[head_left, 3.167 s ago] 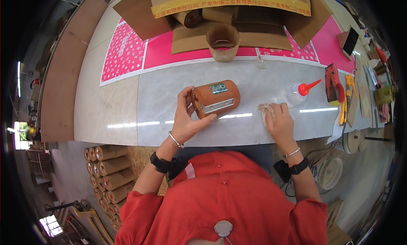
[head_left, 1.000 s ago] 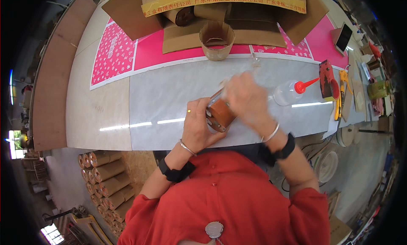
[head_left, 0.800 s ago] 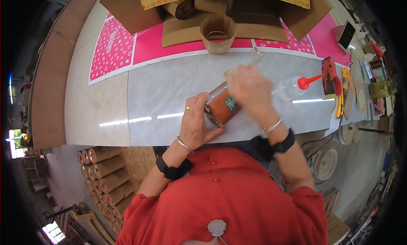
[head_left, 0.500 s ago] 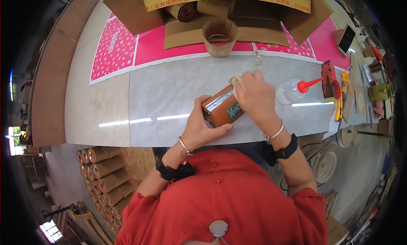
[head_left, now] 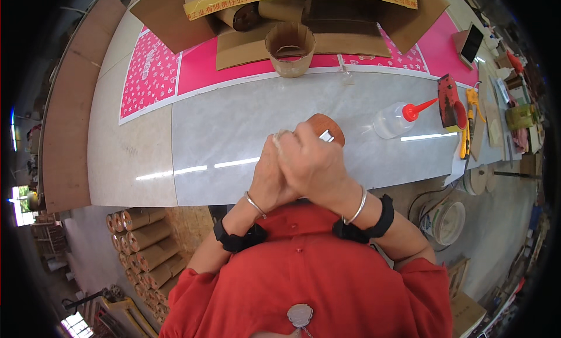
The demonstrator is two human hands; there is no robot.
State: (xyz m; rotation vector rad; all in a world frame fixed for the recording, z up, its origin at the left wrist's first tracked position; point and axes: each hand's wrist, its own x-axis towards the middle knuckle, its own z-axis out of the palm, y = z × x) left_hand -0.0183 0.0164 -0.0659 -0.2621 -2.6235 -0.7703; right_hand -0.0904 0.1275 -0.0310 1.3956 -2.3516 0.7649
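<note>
My left hand point(head_left: 267, 173) is closed around a brown wooden-looking cylinder point(head_left: 320, 123) with a silvery metal strip, its far end showing past my knuckles. Most of the cylinder's body is hidden by my hands. My right hand point(head_left: 318, 165) lies over the left with curled fingers, pressing a pale cloth point(head_left: 279, 138) against the near end; only a small bit of the cloth shows. To the right on the table lies a clear squeeze bottle point(head_left: 392, 121) with a red nozzle.
An open cardboard box point(head_left: 315, 42) holding brown paper-wrapped rolls lies at the back, a cardboard cup point(head_left: 290, 66) before it. Pink printed sheets point(head_left: 198, 72) lie beneath. A red-and-black tool point(head_left: 450, 104) and yellow cutter point(head_left: 466, 139) are at right. Wrapped rolls point(head_left: 151, 235) are stacked below left.
The cylinder has turned in my left hand, so its far end now points up and right. My right hand has moved left and nearer, with the cloth, onto the left hand's side.
</note>
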